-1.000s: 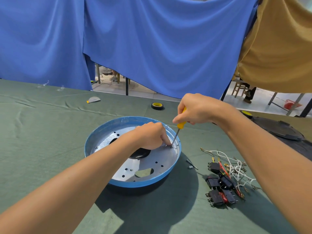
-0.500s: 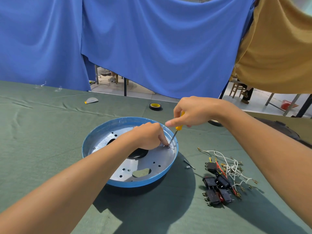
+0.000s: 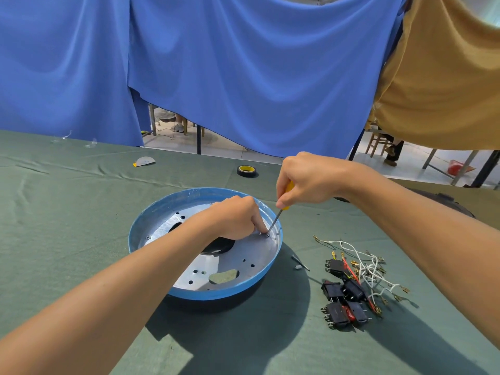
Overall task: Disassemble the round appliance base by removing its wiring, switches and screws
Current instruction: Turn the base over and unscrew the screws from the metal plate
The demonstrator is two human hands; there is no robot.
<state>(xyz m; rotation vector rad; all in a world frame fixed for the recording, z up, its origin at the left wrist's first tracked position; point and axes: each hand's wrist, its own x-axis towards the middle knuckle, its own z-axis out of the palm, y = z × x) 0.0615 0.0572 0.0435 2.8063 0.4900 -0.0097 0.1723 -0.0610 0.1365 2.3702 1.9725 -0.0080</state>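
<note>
The round appliance base [image 3: 218, 295], with a blue rim and a silver inner plate, lies on the green cloth. My right hand [image 3: 308, 180] grips the yellow-handled screwdriver [image 3: 275, 222], held tilted with its tip on a screw [image 3: 267, 235] at the plate's right edge. My left hand [image 3: 232, 217] rests inside the base with curled fingertips pinching at that same screw beside the tip. Another screw [image 3: 148, 237] sits at the plate's left edge. To the right of the base lies a heap of black switches [image 3: 345, 299] with white and red wires [image 3: 370, 269].
A small loose metal part [image 3: 299, 263] lies between the base and the switches. A black and yellow tape roll [image 3: 246, 170] and a white scrap [image 3: 144, 161] lie farther back. A dark round cover [image 3: 446, 203] sits at the right, behind my right forearm. Blue and tan curtains hang behind the table.
My right hand has shifted its fingers round the screwdriver handle while the tip stays on the screw. My left hand has stayed at the screw.
</note>
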